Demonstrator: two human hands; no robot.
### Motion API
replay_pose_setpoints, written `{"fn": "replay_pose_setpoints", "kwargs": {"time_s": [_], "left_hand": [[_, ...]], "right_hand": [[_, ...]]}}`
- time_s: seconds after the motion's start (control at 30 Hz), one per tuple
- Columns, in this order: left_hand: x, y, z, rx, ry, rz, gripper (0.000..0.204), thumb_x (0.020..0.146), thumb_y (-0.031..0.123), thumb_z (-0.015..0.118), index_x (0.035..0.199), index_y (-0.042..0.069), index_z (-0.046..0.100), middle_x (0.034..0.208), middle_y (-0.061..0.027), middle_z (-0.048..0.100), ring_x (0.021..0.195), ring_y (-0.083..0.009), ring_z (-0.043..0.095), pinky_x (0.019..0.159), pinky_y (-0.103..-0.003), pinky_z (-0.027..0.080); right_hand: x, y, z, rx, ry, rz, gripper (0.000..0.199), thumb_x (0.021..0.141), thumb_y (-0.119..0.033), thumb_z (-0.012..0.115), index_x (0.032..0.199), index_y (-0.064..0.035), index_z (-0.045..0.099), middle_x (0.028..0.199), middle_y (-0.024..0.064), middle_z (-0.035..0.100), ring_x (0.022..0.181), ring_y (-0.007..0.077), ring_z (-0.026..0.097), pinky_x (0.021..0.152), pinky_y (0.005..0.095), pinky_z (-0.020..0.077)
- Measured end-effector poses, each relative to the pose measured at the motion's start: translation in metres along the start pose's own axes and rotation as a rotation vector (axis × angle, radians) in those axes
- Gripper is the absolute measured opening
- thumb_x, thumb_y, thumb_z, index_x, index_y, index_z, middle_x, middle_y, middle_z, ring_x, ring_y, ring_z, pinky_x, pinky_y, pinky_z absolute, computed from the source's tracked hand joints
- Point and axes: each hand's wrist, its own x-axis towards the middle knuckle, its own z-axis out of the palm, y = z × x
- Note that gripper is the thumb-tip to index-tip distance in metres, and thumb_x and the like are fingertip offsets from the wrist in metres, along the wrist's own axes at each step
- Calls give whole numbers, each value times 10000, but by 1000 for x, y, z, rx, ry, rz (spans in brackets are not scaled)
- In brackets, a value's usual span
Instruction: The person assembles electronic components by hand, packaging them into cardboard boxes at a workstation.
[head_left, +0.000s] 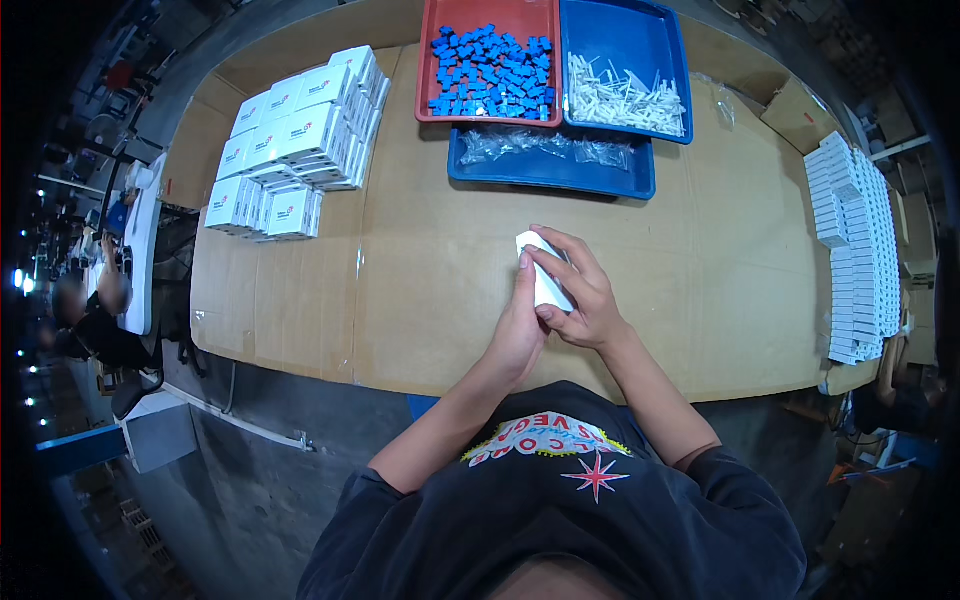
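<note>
A small white box (547,290) is held between both hands above the near middle of the cardboard-covered table (430,290). My left hand (517,325) grips its left side, with the thumb up along the near edge. My right hand (592,300) closes over the right side, fingers bent across the top and thumb low on the box. The fingers hide much of the box, so I cannot tell whether its flaps are tucked in.
Stacked white boxes (300,135) stand at the left, with more white boxes (855,250) in rows at the right. At the back are a red tray (425,60) of blue pieces, a blue tray (683,50) of white sticks and another blue tray (550,180) of clear bags. A person (105,310) sits far left.
</note>
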Motion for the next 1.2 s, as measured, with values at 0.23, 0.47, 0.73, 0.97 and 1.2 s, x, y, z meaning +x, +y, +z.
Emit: {"fn": "replay_pose_setpoints", "kwargs": {"time_s": [0.23,0.47,0.73,0.97,1.2], "left_hand": [[1,-4,-3,-50,6,18,698,1114,609,261,1548,73,364,1427,-103,548,1321,-209,569,1102,-373,481],[0,-11,-3,32,36,0,677,1123,593,249,1538,73,373,1414,-103,550,1314,-197,571,1089,-357,478],[-1,-16,-9,127,69,3,698,1129,587,242,1532,33,381,1302,-98,583,1178,-154,602,951,-286,503],[-5,-15,-7,162,37,29,639,1136,565,223,1525,82,376,1324,-67,576,1219,-134,586,1046,-321,481],[6,-19,-28,687,-20,309,659,1134,394,428,1596,-46,264,1452,-194,435,1360,-275,473,1145,-385,397]], "right_hand": [[0,11,5,-49,-40,-61,699,965,-568,637,1327,29,665,1410,288,589,1216,454,629,1014,491,520],[-3,16,4,-98,4,-159,680,976,-581,614,1273,26,686,1362,294,613,1166,473,656,960,491,560],[-7,17,9,-79,19,-205,672,1060,-558,476,1307,40,656,1359,353,582,1193,518,637,979,522,553],[-9,15,11,-55,17,-219,692,1085,-558,411,1333,49,632,1371,363,571,1194,535,629,983,535,549],[-9,-2,15,138,107,73,651,1126,-497,369,1394,48,606,1418,300,579,1264,426,627,1047,442,513]]}}
